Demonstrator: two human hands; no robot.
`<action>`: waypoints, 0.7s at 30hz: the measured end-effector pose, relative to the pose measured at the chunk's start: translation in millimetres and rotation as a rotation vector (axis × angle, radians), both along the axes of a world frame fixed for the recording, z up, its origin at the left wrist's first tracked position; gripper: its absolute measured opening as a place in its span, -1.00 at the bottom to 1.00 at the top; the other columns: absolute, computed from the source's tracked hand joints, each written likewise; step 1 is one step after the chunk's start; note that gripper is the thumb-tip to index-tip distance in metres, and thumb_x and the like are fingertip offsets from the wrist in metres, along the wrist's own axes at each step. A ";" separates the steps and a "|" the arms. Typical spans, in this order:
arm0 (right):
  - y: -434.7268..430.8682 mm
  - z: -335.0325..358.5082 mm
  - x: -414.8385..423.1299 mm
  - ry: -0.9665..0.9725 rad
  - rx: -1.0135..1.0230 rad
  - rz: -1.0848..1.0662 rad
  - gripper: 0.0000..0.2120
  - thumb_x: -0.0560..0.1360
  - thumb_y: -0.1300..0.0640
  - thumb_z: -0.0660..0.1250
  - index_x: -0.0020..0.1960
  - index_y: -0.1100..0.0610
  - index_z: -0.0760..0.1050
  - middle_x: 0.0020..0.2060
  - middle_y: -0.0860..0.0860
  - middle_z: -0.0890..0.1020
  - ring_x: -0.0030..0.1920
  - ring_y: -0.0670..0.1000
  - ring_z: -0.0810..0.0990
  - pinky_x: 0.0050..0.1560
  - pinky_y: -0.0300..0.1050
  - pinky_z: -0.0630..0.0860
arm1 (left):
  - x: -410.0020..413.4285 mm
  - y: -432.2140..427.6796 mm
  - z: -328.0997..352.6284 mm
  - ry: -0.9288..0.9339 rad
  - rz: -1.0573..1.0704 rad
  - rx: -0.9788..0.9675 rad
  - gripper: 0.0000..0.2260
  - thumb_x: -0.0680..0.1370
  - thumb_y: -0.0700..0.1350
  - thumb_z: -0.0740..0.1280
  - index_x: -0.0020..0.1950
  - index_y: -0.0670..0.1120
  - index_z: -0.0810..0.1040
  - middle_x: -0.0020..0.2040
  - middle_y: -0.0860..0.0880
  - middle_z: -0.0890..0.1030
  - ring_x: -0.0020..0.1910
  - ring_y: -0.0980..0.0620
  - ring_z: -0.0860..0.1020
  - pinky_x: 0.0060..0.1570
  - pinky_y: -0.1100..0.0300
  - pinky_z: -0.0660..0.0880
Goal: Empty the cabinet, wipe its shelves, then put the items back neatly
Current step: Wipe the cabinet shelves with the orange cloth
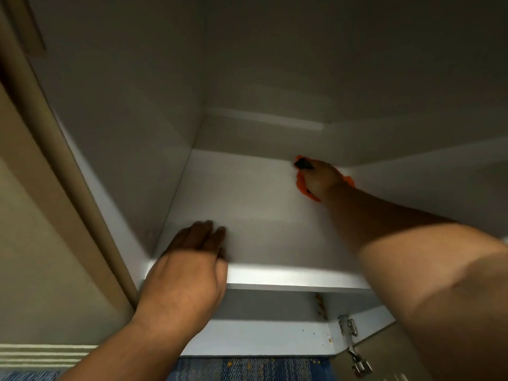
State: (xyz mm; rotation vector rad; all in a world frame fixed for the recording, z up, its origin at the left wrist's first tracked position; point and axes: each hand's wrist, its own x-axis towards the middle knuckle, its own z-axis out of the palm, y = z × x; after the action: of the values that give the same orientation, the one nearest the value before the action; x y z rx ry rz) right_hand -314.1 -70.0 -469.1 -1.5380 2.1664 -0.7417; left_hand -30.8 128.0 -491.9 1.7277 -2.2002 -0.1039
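Observation:
I look into a white cabinet with a bare shelf [247, 204]. My right hand [320, 178] reaches deep to the shelf's back right corner and presses an orange cloth [302, 187] against the shelf; part of the cloth shows on both sides of the hand. My left hand [189, 259] rests flat over the shelf's front edge at the left, fingers straight and pointing inward, holding nothing. No items stand on this shelf.
A beige cabinet door [55, 215] stands open on the left. Below the shelf is a lower compartment floor [261, 336] with small crumbs and a metal hinge [351, 342] on the right. A blue woven mat [247, 369] lies on the floor below.

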 end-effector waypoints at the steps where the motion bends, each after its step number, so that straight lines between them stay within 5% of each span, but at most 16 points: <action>1: 9.4 -1.1 9.7 -0.087 -0.004 0.104 -0.67 0.63 0.12 0.22 0.35 0.08 0.56 0.08 -0.02 0.70 0.07 -0.03 0.67 0.17 -0.18 0.56 | 2.0 2.6 -0.3 0.006 -0.018 0.027 -0.50 0.57 0.04 0.05 0.48 0.04 0.47 0.46 0.02 0.46 0.44 -0.02 0.41 0.29 0.04 0.50; 3: 59.6 -4.6 28.4 -0.296 0.003 0.371 -0.66 0.64 0.32 0.13 0.37 0.37 0.45 -0.23 -0.08 0.70 -0.28 -0.17 0.65 -0.22 -0.33 0.57 | 7.3 13.1 1.0 0.024 -0.017 0.045 -0.52 0.62 0.04 0.04 0.54 0.09 0.38 0.52 0.06 0.38 0.50 -0.01 0.34 0.39 0.02 0.43; 4: 92.7 2.9 38.1 -0.387 -0.010 0.438 -0.70 0.62 0.34 0.16 0.29 0.47 0.45 -0.28 -0.05 0.69 -0.33 -0.13 0.65 -0.23 -0.29 0.56 | 10.8 20.8 0.6 0.022 -0.015 0.026 -0.53 0.62 0.05 0.05 0.52 0.08 0.41 0.51 0.05 0.40 0.49 -0.04 0.37 0.38 -0.01 0.45; 7: 168.2 19.7 62.1 -0.614 0.069 0.430 -0.83 0.51 0.41 0.29 0.00 0.34 0.64 -0.24 -0.05 0.72 -0.16 -0.12 0.70 -0.06 -0.37 0.51 | 24.0 45.6 -6.7 -0.011 -0.103 -0.057 -0.55 0.56 0.03 0.16 0.38 -0.06 0.57 0.37 -0.09 0.55 0.34 -0.14 0.53 0.35 -0.06 0.44; 11: 163.3 23.4 25.9 -0.495 0.002 0.179 -0.86 0.51 0.10 0.33 -0.10 0.08 0.67 -0.37 -0.02 0.62 -0.33 0.08 0.55 -0.34 -0.21 0.41 | 50.3 75.2 -20.5 -0.084 -0.255 -0.161 -0.64 0.52 0.03 0.24 0.19 -0.04 0.69 0.23 -0.09 0.63 0.13 -0.14 0.65 0.01 0.00 0.59; 13: 127.3 13.4 25.3 -0.213 -0.079 0.256 -0.80 0.59 -0.05 0.24 -0.03 -0.08 0.64 -0.17 -0.08 0.63 -0.12 0.09 0.57 -0.14 -0.12 0.47 | 60.3 79.3 -22.7 -0.111 -0.300 -0.168 -0.68 0.54 0.03 0.25 0.18 -0.01 0.68 0.20 -0.07 0.63 0.09 -0.10 0.64 -0.10 0.06 0.63; 16: 96.0 -7.3 80.4 0.358 -0.149 0.596 -0.58 0.57 -0.22 0.11 0.34 -0.18 0.51 0.33 -0.17 0.52 0.39 -0.01 0.44 0.42 -0.01 0.30 | 64.1 73.7 -38.6 -0.208 -0.375 -0.146 -0.69 0.56 0.00 0.34 0.27 -0.04 0.64 0.32 -0.12 0.58 0.29 -0.13 0.55 0.28 0.02 0.48; 18: 103.3 -11.6 124.8 0.392 -0.164 0.708 -0.58 0.64 -0.13 0.14 0.46 -0.10 0.41 0.47 -0.05 0.41 0.50 0.07 0.32 0.51 0.01 0.16 | 63.5 64.0 -45.1 -0.226 -0.392 -0.123 -0.67 0.55 0.00 0.39 0.29 -0.05 0.62 0.33 -0.13 0.57 0.32 -0.13 0.51 0.39 -0.03 0.40; 21: 147.7 -9.9 156.6 0.254 -0.160 0.759 -0.60 0.66 0.00 0.18 0.49 -0.17 0.37 0.53 -0.18 0.28 0.56 -0.12 0.12 0.54 -0.20 -0.06 | 59.9 61.1 -49.8 -0.253 -0.395 -0.086 -0.69 0.55 0.03 0.30 0.23 -0.04 0.63 0.14 -0.09 0.62 0.18 -0.13 0.57 0.34 -0.03 0.43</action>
State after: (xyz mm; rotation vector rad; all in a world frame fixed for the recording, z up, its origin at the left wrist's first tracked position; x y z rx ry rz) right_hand -157.5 77.7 -479.0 -2.4179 1.4738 -0.4764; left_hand 29.1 189.0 -541.7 1.3008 -2.6639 0.1194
